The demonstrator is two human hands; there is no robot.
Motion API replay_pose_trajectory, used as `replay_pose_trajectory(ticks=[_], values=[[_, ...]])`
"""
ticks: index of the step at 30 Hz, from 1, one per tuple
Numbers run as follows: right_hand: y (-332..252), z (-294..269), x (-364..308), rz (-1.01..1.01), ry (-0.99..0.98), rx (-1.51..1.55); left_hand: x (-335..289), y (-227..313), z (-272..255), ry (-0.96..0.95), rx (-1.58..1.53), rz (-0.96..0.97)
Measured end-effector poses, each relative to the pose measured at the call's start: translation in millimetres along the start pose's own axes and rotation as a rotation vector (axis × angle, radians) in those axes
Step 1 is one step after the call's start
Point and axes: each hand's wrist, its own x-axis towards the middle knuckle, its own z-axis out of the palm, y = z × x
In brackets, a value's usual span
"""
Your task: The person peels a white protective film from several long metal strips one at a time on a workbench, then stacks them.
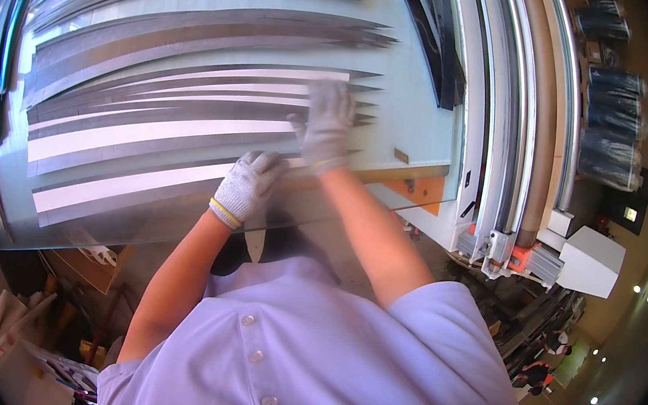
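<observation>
Long dark grey strips, several with white bands, lie side by side across a pale glass-like tabletop (409,132). My left hand (243,186), in a whitish knit glove with a yellow cuff line, rests at the right part of the nearest strip (131,189). Its fingers stretch forward over the strip's edge; the thumb is hidden. Farther forward and to the right, my gloved right hand (325,126) lies flat over the right ends of a middle group of strips (216,92). Motion blurs it, but the fingers look straight and the thumb sticks out.
Black angled bars (434,42) lie at the table's far right. Beyond them run metal rails and a brown roller (544,108), ending near a white box (593,261). Dark wrapped bundles (615,105) stand at the right. A person (536,376) appears in the distance.
</observation>
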Motion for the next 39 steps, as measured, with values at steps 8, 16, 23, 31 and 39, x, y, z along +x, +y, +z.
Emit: replay_pose_trajectory(ticks=[8,16,23,31,39], values=[[34,-14,1,-0.127,0.061,-0.013,0,-3,0,-0.094,-0.020,-0.025],[-31,8,0,0.110,0.062,0.039,3,-6,-2,-0.039,-0.033,0.023],[-4,1,-5,0.049,0.036,0.007,4,-3,-2,-0.048,-0.055,0.018],[22,-8,2,-0.011,-0.018,0.022,5,1,-4,-0.052,-0.048,0.004],[41,-11,4,-0.003,0.113,0.005,-16,-8,-3,0.130,0.061,-0.017]])
